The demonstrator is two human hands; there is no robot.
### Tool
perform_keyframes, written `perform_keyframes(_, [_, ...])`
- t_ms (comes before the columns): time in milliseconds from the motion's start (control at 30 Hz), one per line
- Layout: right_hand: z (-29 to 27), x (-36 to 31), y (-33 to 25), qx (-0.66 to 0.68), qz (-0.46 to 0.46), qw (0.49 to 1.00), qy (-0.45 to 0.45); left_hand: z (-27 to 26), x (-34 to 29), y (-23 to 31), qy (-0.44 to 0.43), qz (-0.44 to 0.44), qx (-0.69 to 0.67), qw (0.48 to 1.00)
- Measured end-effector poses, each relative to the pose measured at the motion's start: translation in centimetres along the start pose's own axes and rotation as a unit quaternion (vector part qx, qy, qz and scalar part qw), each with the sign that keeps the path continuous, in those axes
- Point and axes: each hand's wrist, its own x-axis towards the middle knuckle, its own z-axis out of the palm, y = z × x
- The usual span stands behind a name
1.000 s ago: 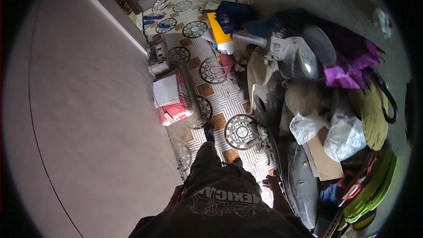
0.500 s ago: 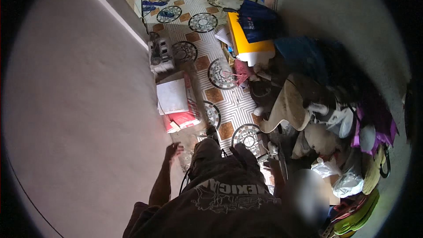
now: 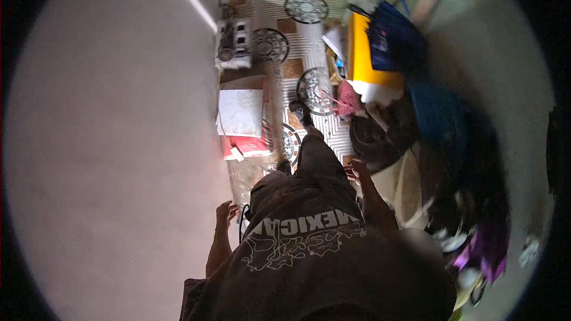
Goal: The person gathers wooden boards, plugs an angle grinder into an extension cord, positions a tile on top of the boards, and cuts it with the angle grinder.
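Observation:
My left hand [image 3: 226,211] hangs beside the pale wall [image 3: 119,142], its fingers loosely apart and nothing in them. On the other side, my right hand [image 3: 357,170] swings next to my thigh with its fingers a little spread and no object in it. A beige cloth-like piece [image 3: 404,187] lies on the pile just beyond that hand. Ahead of my left hand, a white flat board [image 3: 241,112] rests on a red-and-white package [image 3: 247,147] along the wall. One of my shoes [image 3: 300,113] is forward on the patterned tile floor [image 3: 324,134].
On the right, a heap of goods lines the passage: a yellow box [image 3: 360,47] with a dark blue umbrella [image 3: 395,38] over it, a pink bag [image 3: 347,98], dark bundles and a purple cloth [image 3: 485,252]. A grey block with holes [image 3: 234,44] stands against the left wall.
I have stepped forward, one leg now out in front. My right hand has swung forward from beside the heap. My left hand stays near the wall, and the surroundings have shifted in view.

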Motion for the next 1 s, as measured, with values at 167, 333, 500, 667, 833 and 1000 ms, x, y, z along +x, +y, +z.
perform_keyframes(167, [-0.9, 10.0, -10.6, -0.135, 0.049, 0.988, -0.065, 3.5, -4.3, -5.7, 0.104, -0.001, -0.199, 0.974])
perform_keyframes(333, [5.0, 18.6, -27.2, -0.208, 0.083, 0.958, -0.182, 14.8, -6.2, -1.4, 0.153, -0.056, -0.274, 0.948])
perform_keyframes(500, [10.7, 25.7, -39.9, -0.441, -0.074, 0.876, -0.181, 23.1, -6.9, 4.6, 0.093, 0.062, -0.284, 0.952])
perform_keyframes(667, [20.2, 26.6, -43.5, -0.433, 0.019, 0.900, -0.039, 27.5, -4.5, 3.5, 0.113, 0.020, -0.373, 0.921])
perform_keyframes(833, [20.2, 27.0, -44.3, -0.765, -0.253, 0.530, -0.263, 30.3, -0.3, 1.5, 0.101, -0.047, -0.400, 0.910])
perform_keyframes(1000, [26.0, 28.7, -43.9, -0.850, -0.179, 0.452, -0.204, 32.1, 0.0, 1.6, 0.137, -0.045, -0.438, 0.888])
